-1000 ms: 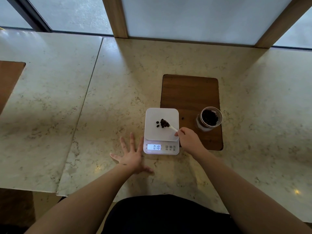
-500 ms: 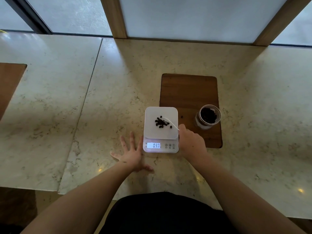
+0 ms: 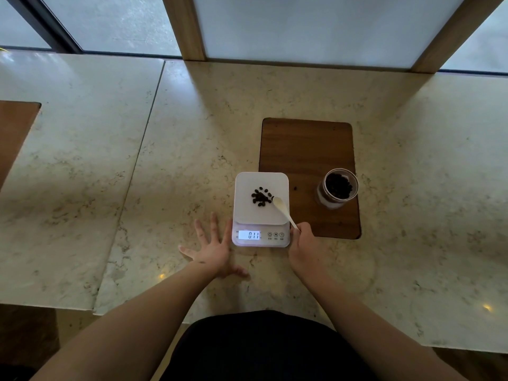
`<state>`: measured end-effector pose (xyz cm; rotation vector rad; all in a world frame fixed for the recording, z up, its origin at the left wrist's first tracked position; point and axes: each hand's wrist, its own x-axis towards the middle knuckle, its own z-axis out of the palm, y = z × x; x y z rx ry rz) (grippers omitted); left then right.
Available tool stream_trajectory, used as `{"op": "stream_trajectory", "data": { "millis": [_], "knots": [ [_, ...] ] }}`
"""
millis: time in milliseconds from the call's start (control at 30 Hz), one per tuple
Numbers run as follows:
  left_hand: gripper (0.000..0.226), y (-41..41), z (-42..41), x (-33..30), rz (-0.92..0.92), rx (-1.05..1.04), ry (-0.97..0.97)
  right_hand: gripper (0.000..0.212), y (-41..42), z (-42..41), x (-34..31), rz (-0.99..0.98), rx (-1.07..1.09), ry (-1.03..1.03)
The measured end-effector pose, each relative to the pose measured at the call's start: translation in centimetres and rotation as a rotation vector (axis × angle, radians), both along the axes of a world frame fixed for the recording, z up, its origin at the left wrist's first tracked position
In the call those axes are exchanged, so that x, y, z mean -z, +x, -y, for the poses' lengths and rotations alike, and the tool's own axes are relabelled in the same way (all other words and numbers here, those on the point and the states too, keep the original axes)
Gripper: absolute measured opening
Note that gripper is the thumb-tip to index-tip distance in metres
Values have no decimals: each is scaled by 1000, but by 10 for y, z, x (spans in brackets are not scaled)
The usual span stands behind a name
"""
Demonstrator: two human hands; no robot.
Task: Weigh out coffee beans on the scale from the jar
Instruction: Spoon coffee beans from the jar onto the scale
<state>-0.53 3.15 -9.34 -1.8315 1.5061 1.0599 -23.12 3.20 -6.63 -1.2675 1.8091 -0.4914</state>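
A white digital scale [image 3: 247, 215] sits on the marble counter, its lit display reading 011. A small heap of dark coffee beans [image 3: 260, 198] lies on its platform. My right hand [image 3: 306, 250] grips the handle of a white spoon [image 3: 283, 207], whose empty bowl rests just right of the beans. An open glass jar [image 3: 337, 188] with beans inside stands to the right on a wooden board [image 3: 305, 149]. My left hand [image 3: 213, 247] lies flat on the counter, fingers spread, touching the scale's left front corner.
The marble counter [image 3: 192, 133] runs wide to both sides, with a seam on the left. Another wooden board [image 3: 13, 133] shows at the far left edge. Window frames and wooden posts [image 3: 187, 26] stand along the back.
The spoon tipped its beans onto the platform and now lies empty beside a larger heap. My right hand drew back toward the scale's front right corner. The display reading changed.
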Motion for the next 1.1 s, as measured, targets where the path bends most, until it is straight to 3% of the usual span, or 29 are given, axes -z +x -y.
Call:
{"op": "stream_trajectory", "data": {
  "millis": [533, 800, 933, 1100],
  "knots": [
    [158, 1, -1, -3, -20, 3, -21, 23, 2, 3, 0, -40, -17, 11],
    [157, 1, -1, -4, -5, 13, 21, 23, -29, 30, -50, 3, 245, -244],
    [158, 0, 1, -6, -14, 16, 23, 23, -80, 56, -82, -176, 211, -252],
    [157, 0, 1, -8, -34, 30, 30, 30, -121, 70, -93, -575, -29, -227]
  ]
}}
